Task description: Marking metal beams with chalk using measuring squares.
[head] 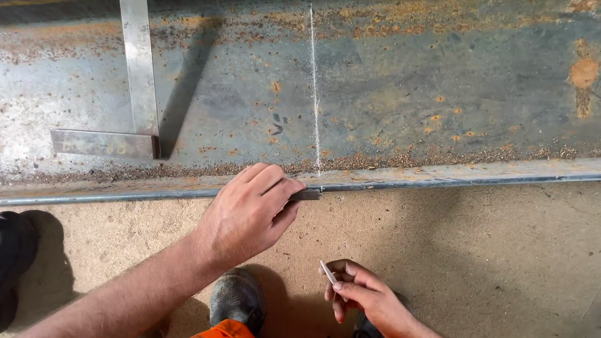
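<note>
My left hand presses a small flat grey metal piece against the near edge of a long rusty steel plate. The piece's tip ends right below a white chalk line that runs straight across the plate. Lower down, over the floor, my right hand pinches a thin white chalk stick between thumb and fingers. An L-shaped steel square lies on the plate to the left, apart from both hands.
The plate's near flange edge runs left to right. Below it is a sandy concrete floor. My dark shoe and an orange trouser leg sit at the bottom; another dark shoe is at the left edge.
</note>
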